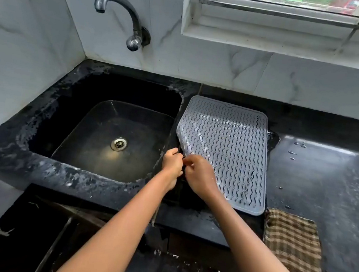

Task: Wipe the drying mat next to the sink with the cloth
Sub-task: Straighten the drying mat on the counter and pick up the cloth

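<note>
A grey ribbed drying mat (225, 147) lies on the black counter just right of the sink (113, 135), wet and shiny in places. Its near-left corner is lifted or folded. My left hand (172, 161) and my right hand (200, 176) meet at that corner, fingers pinched on the mat's edge. A brown checked cloth (291, 241) lies flat on the counter's front edge, right of the mat and apart from both hands.
The black sink has a metal drain (118, 144) and a wall tap (120, 14) above it. Water drops and a small puddle (273, 138) sit on the counter (330, 177) right of the mat. A window ledge runs along the tiled back wall.
</note>
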Available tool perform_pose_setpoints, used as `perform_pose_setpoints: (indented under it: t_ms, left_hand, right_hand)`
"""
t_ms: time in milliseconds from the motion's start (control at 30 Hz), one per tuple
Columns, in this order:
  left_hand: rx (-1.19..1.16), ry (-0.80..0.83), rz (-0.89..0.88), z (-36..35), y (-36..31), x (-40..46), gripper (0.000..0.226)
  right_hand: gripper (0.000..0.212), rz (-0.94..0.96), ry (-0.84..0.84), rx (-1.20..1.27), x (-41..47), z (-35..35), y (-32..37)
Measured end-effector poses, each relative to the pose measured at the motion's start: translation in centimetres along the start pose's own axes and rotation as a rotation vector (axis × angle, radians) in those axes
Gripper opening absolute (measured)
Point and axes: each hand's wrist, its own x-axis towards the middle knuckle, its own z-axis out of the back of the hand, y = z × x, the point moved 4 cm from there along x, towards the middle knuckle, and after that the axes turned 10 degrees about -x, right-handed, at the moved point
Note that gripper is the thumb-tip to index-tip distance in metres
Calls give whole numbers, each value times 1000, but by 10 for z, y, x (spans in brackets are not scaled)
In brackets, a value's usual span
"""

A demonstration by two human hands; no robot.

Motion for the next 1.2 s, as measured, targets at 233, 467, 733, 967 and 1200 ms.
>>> perform_pose_setpoints:
  t_ms: [233,467,733,967,1200]
  left_hand:
    - [72,252,113,-2,-13,9,34]
    - [56,221,-41,-32,-13,7,49]
    - [851,-116,-589,-10,-42,-16,26]
    - [1431,301,-418,16,16,-12,70]
    - [1437,297,-397,19,18,-18,69]
  right_hand:
    - [105,121,331,-647,-5,-12,-32]
    - [44,83,-264,-406,-3,28,-45]
    - [39,8,-207,-189,4,27,-46]
    - [62,50,304,-515,-17,-40,-59]
    - [59,57,280,-497,-18,-32,-60]
